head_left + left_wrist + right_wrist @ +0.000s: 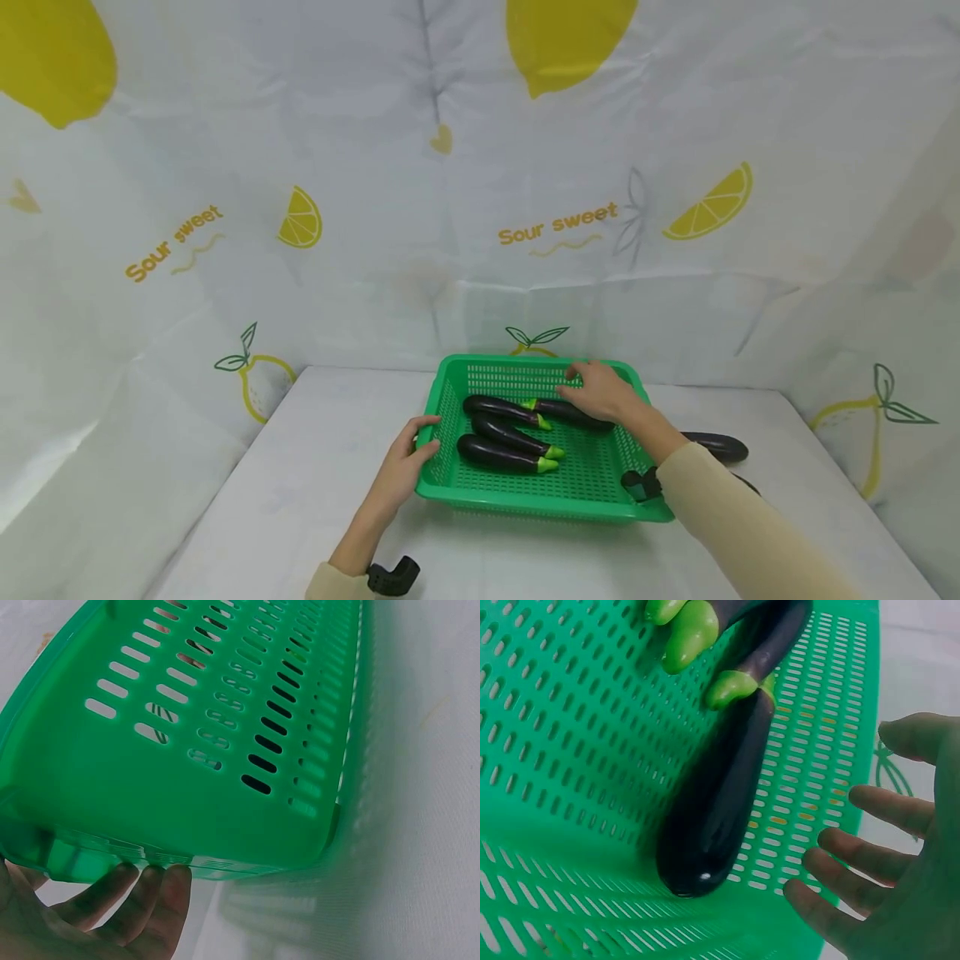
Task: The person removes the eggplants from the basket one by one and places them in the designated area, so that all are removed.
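My left hand (401,467) grips the left rim of a green plastic basket (540,500); in the left wrist view its fingertips (154,889) press the outer wall below the rim. Three dark purple eggplants (497,454) lie side by side in the basket's left half, green stems pointing right. Toward the back right lies another eggplant (716,795), its stem meeting the others. Over it, near the back rim, hovers my right hand (600,392), fingers spread and holding nothing. The right wrist view shows that hand apart from the eggplant.
One more eggplant (716,447) lies on the white table (285,500) right of the basket, partly behind my right forearm. A white sheet (375,292) printed with lemons hangs behind the table and along both sides. Dark wrist cameras (393,577) sit on both wrists.
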`<control>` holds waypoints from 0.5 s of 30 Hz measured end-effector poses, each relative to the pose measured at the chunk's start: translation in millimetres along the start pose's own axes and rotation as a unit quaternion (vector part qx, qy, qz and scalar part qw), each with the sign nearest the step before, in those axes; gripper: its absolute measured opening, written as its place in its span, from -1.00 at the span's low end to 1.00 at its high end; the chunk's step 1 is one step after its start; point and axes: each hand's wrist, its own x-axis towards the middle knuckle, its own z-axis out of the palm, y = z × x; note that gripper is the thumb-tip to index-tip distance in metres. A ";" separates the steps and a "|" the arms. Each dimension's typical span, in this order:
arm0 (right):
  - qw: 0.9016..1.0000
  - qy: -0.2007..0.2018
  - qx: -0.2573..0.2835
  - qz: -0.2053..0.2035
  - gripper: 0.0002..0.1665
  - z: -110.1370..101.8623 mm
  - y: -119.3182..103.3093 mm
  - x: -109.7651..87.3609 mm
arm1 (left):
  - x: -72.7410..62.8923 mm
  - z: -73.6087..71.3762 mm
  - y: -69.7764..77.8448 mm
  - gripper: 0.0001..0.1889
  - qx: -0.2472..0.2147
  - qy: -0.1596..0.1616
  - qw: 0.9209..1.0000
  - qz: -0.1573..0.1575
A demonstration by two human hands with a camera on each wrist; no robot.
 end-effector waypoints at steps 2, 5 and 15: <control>1.000 -0.012 0.011 0.009 -0.43 2.4 1.3 1.5 | 0.3 0.2 -0.4 -0.60 0.000 0.000 1.000 0.000; 0.999 -0.028 0.020 0.016 -0.39 6.8 3.5 3.2 | 0.4 0.4 -0.5 -0.59 0.002 -0.001 1.000 0.006; 0.996 -0.069 0.040 0.046 -0.37 16.9 14.6 7.7 | 0.2 0.6 0.5 -0.59 0.000 -0.005 1.000 0.018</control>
